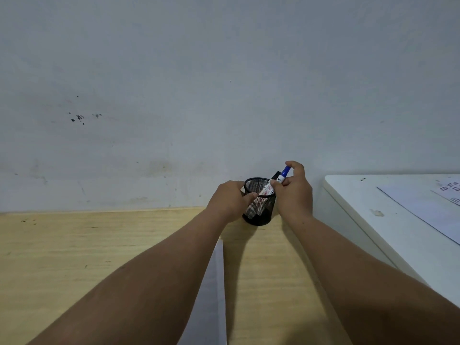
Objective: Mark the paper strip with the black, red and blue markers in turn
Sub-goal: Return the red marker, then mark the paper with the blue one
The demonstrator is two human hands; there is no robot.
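Note:
A black mesh pen cup (pixel 261 215) stands at the back of the wooden desk (pixel 99 245), close to the wall. My left hand (pixel 230 200) grips the cup's left side and rim. My right hand (pixel 295 192) is closed on the blue marker (pixel 283 174), which leans in the cup with its blue cap pointing up and right. A black marker's cap (pixel 276 175) shows just behind it. Another marker with red print lies inside the cup, seen through the mesh. The white paper strip (pixel 214 295) runs down the desk between my forearms.
A white cabinet or table top (pixel 373 200) stands to the right, slightly higher than the desk, with printed sheets (pixel 423 205) on it. A grey wall with dark specks rises right behind the cup.

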